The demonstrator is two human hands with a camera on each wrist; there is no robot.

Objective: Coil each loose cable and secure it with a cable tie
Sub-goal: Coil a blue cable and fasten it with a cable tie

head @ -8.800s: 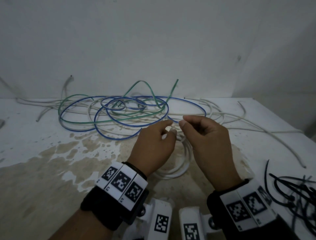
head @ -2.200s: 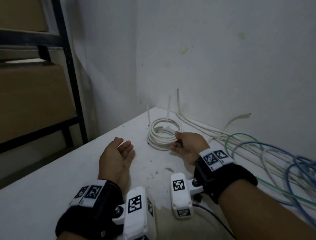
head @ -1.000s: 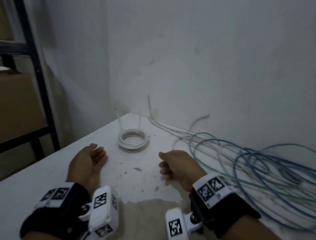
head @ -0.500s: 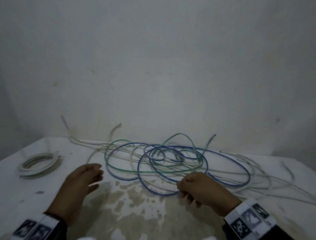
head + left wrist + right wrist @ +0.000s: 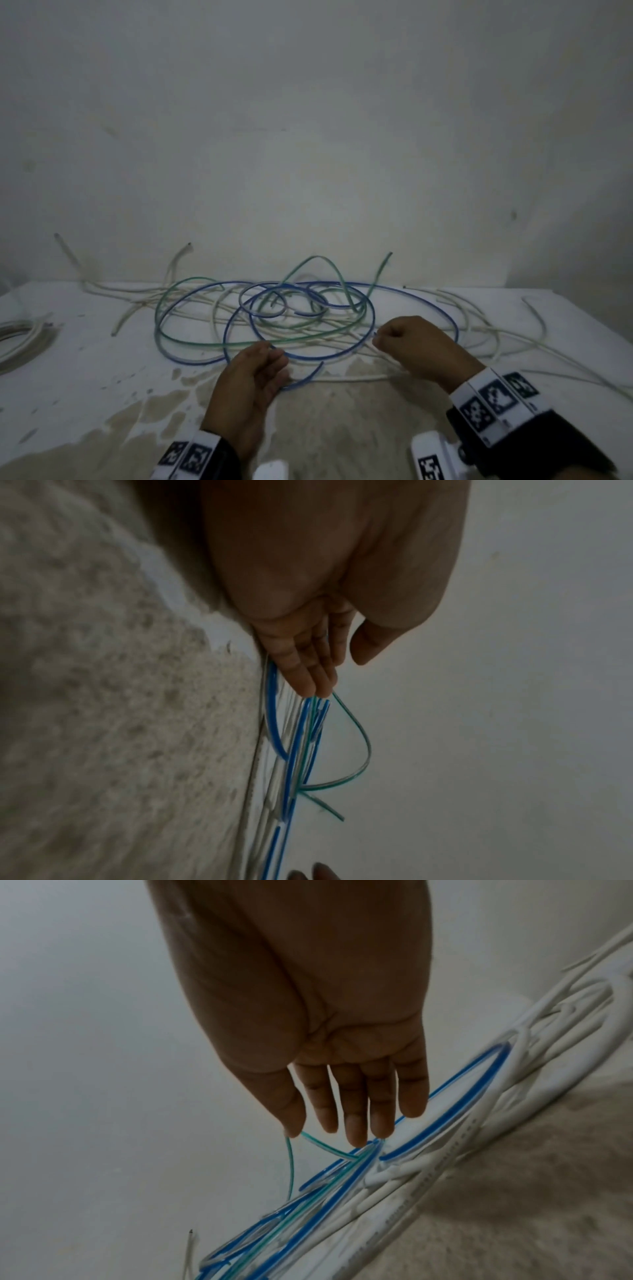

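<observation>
left hand: my left hand (image 5: 251, 378) sits low at centre of the counter (image 5: 85, 377), palm turned inward, wrist band nearest me. Fingers (image 5: 301, 666) look straight and close together in the left wrist view, thumb apart, tips just at the near arc of the blue cable (image 5: 342, 353). Gripping nothing that I can see, so I read it as open.
right hand: my right hand (image 5: 414, 346) is to the right, knuckles up, forearm angled in from lower right. In the head view fingers look curled toward the white cables (image 5: 479, 329). In the right wrist view the fingers (image 5: 356, 1118) hang fairly straight, tips down at the strands. Whether it pinches a strand, I cannot tell.
blue cable: loose, in several overlapping loops across centre of counter, one end near my left fingertips.
green cable: green cable (image 5: 239, 342) loose, looped through the blue one, one arc and one end standing up toward the wall (image 5: 308, 137).
white cables: loose, spread along back and right of counter, under and among the coloured loops.
coiled white cable: coiled white cable (image 5: 24, 342) lies flat at far left edge, well apart from both hands. Tie on it too blurred to tell.
counter: white, with a brown stained patch (image 5: 325, 428) nearest me.
</observation>
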